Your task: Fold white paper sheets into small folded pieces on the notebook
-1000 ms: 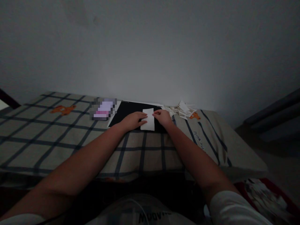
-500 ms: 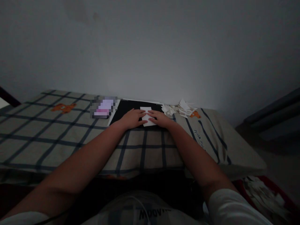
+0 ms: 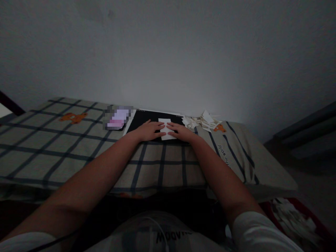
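Since a second ago the paper (image 3: 166, 128) went from a tall sheet with hands at its sides to a shorter piece with both hands flat on it; barely any change in the last half second.

Paper: small, white, roughly rectangular, lying flat on the black board (image 3: 143, 117), near its near edge. Far part shows clear; near part sits between and under the fingertips.

Left hand (image 3: 147, 131) comes in from the left, palm down, fingers (image 3: 158, 128) stretched out, slightly spread, tips resting on the paper's left edge. Right hand (image 3: 181, 132) mirrors it from the right, fingers (image 3: 172, 128) extended and close together, tips on the right edge. Fingertips of both hands nearly meet over the middle of the paper. Nothing gripped, just pressed flat.

Board lies on a checked cloth (image 3: 78, 147), against the far wall. Pile of white scraps (image 3: 202, 121) just right of the board. Blurred pink-white object (image 3: 117, 118) just left of it.
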A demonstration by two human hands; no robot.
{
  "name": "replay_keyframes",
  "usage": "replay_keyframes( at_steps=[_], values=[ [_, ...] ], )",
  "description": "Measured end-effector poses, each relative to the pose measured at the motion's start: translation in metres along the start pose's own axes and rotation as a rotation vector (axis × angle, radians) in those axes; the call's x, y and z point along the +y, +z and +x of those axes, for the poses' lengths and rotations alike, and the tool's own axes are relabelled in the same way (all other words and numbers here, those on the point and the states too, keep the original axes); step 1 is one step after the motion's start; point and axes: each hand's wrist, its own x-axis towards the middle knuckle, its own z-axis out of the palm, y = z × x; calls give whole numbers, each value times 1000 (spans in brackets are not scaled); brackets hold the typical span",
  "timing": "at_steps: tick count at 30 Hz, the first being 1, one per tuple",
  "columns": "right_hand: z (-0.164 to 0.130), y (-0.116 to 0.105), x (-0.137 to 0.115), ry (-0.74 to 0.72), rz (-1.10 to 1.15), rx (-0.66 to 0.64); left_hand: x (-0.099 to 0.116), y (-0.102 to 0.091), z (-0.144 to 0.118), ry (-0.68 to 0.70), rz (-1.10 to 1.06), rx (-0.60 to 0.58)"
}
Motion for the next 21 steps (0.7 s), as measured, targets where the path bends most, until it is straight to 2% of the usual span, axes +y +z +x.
replay_keyframes(
  at_steps=[4, 12, 16, 21],
  values=[
    [-1, -1, -2, 8, -1, -2, -7, 4, 5, -4, 10, 80],
    [0, 0, 1, 7, 30, 18, -16, 4, 6, 0, -61, -22],
    [-1, -2, -2, 31, 42, 3, -15, 1, 3, 4, -80, -32],
    [-1, -2, -2, 35, 63, 16, -13, 2, 1, 23, -91, 66]
  ],
)
